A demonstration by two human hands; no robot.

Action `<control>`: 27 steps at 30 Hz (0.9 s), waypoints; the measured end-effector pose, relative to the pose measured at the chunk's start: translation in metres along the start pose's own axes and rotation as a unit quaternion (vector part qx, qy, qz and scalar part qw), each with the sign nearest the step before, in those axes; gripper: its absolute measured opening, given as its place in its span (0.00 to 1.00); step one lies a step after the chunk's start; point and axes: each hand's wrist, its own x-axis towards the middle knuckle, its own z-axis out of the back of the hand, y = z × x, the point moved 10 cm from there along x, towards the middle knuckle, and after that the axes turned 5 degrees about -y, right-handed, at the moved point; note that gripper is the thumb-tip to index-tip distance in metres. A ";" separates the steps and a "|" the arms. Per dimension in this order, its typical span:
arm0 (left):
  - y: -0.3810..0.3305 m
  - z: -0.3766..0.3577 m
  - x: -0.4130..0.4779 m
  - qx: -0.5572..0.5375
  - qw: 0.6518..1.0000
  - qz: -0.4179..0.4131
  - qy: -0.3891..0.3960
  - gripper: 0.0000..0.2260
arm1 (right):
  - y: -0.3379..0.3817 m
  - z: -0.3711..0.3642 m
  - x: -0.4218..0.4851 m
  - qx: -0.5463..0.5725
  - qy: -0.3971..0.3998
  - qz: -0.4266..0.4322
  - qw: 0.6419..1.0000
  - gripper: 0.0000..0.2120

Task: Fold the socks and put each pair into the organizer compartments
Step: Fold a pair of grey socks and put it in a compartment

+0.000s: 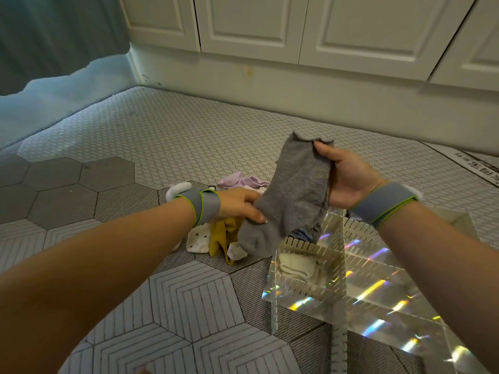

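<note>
your right hand (348, 182) curls round the cuff of the grey sock (294, 195), holding it up just left of its palm, above the organizer (310, 242). your left hand (237, 205) pinches the foot near the toe. pull it taut, square the edges, then fold toe to cuff.

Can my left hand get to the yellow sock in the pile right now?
Probably not yet: the left hand pinches the grey sock. The yellow sock lies uncovered just below it, so letting go should suffice.
</note>
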 end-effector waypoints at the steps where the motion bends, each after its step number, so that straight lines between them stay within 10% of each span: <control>1: 0.006 0.001 0.001 -0.015 1.000 0.016 0.004 0.09 | 0.001 0.002 0.000 -0.001 -0.004 0.004 1.000 0.15; 19: 0.000 0.006 0.010 -0.406 0.901 0.136 -0.074 0.11 | -0.018 -0.016 0.000 -0.006 0.062 0.000 0.998 0.21; 27: -0.027 0.008 0.006 -0.514 0.853 0.057 -0.068 0.14 | -0.023 -0.009 0.004 0.009 0.063 -0.011 0.998 0.28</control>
